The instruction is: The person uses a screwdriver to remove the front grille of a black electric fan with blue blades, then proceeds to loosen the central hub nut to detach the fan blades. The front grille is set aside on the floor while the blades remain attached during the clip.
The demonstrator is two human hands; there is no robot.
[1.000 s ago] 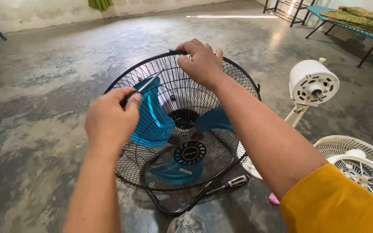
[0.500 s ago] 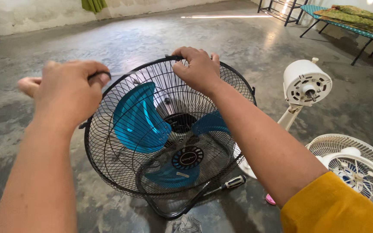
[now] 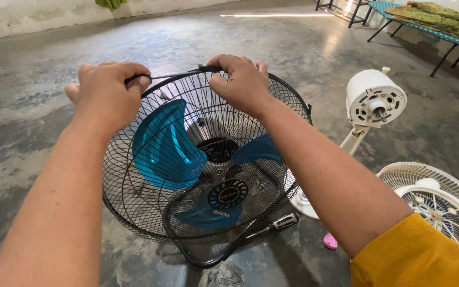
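Sleeve: a yellow sleeve covers the person's right upper arm at the near lower right corner.
Screwdriver: a black-handled screwdriver lies on the concrete floor just beside the fan's base, with a small pink object near it.
Fan: a black wire-cage fan with blue blades sits tilted on the floor in the middle of the view, on a black tube stand.
Rim band: a thin black rim band runs along the top edge of the cage, partly lifted off it on the left.
Left hand: the left hand is curled tight around the loose end of the rim band at the cage's upper left.
Right hand: the right hand grips the top of the cage, fingers clamped over the rim band there.
White grille: a white fan grille lies flat on the floor to the right, near the sleeve.
White motor: a white fan motor head on its neck stands beyond the black fan, to the right.
Far end: a metal-framed cot with a green patterned cover stands at the far right by the wall.
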